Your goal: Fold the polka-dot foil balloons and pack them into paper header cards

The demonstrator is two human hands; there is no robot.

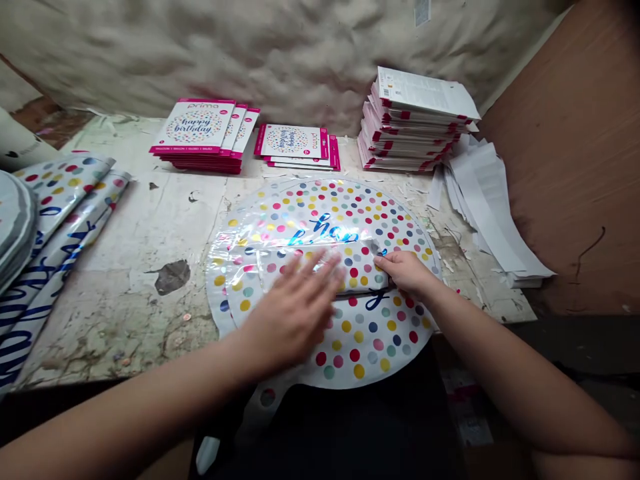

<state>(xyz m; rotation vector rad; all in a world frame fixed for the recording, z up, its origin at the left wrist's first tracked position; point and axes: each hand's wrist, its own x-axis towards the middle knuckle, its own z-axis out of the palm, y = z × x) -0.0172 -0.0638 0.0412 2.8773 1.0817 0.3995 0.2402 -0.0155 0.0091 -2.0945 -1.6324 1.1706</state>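
A flat round foil balloon [360,347] with coloured dots lies at the table's front edge, its tail hanging over. On top of it rests a folded foil balloon [357,267] of the same dotted pattern, with parts of blue lettering showing nearby. My left hand [300,303] lies with fingers spread over the folded balloon's left part, slightly blurred. At the fold's right end, my right hand [405,270] pinches the edge between thumb and fingers. Some lettering is hidden beneath the fold and my hands.
Along the back stand a pile of "happy birthday" packets [195,130], a smaller packet pile [295,143] and a tall packet stack [415,123]. White paper strips [493,207] lie right, by a brown board [575,153]. More folded balloons [60,227] lie left.
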